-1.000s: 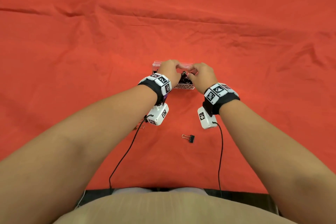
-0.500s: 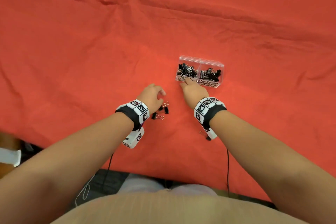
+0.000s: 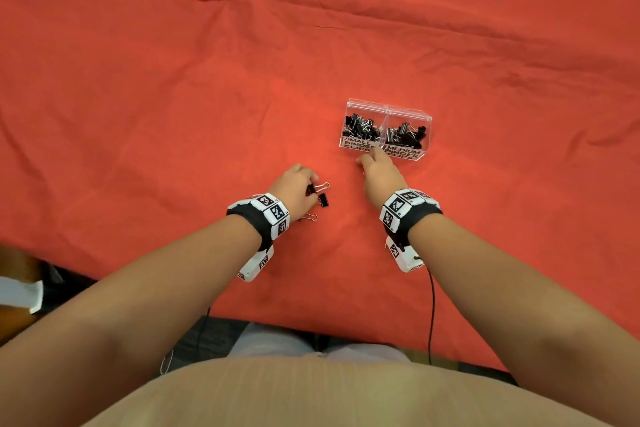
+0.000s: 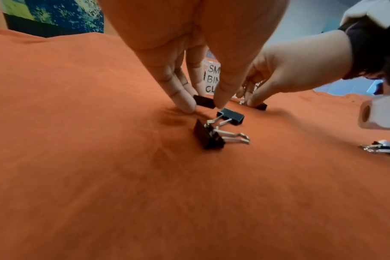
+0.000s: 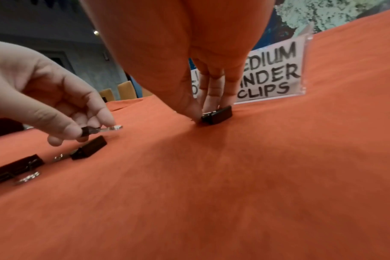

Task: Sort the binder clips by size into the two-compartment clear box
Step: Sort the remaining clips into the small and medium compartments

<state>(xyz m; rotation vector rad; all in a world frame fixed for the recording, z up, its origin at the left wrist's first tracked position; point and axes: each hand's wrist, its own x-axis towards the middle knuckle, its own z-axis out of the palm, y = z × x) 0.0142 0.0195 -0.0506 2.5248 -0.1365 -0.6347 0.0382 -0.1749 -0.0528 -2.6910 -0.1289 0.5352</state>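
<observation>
The clear two-compartment box [image 3: 420, 121] sits on the red cloth, its left half labelled small and its right half medium, both holding black clips. My left hand [image 3: 313, 189] pinches a small black binder clip [image 4: 204, 102] between thumb and finger, just off the cloth. Two more loose clips [image 4: 231, 116] [image 4: 208, 136] lie right beside it. My right hand [image 3: 363, 161] reaches down just in front of the box, thumb and fingers pinching a black clip [image 5: 217, 115] that rests on the cloth below the medium label [image 5: 272, 73].
Another clip [image 4: 381, 149] lies under my right wrist, partly hidden. The wrinkled red cloth [image 3: 173, 97] covers the whole table, whose near edge [image 3: 311, 326] is by my lap. Cables hang from both wrist cameras.
A second ago both hands were at the box. They have since dropped to the cloth: the left onto the clips at left, the right onto a clip before the box.
</observation>
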